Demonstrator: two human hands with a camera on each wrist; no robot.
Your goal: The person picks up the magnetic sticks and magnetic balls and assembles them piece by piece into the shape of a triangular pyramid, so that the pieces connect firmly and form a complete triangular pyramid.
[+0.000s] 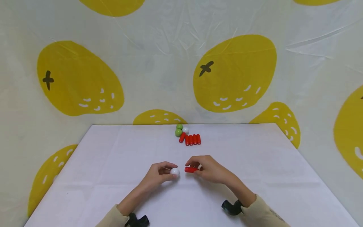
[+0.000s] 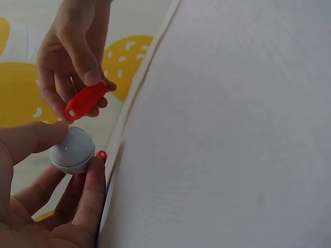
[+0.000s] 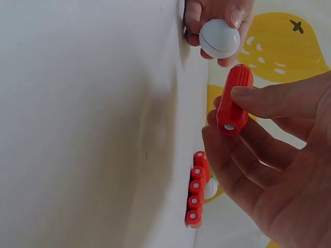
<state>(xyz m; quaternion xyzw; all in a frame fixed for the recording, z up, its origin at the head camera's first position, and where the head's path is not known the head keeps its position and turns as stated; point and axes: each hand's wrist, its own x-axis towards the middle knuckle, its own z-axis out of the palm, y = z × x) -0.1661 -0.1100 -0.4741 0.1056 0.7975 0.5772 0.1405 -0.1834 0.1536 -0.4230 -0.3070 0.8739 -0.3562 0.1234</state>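
Observation:
A glossy white ball point(image 1: 175, 171) with a seam round it is pinched between the thumb and fingers of my left hand point(image 1: 158, 172). My right hand point(image 1: 211, 168) holds a red rod point(image 3: 235, 101) with ribbed sides and a small silvery disc in its end, the thumb pressed along its side. Rod and ball face each other with a small gap between them, over the middle of the table. In the left wrist view the red rod point(image 2: 87, 101) appears just above the white ball point(image 2: 73, 150).
Farther back on the white-covered table point(image 1: 113, 151) several red rods point(image 1: 193, 139) lie side by side, with one more tilted beside them. Two green balls point(image 1: 178, 132) and another white ball point(image 1: 185, 130) sit behind. A fruit-patterned cloth point(image 1: 158, 78) hangs past the far edge.

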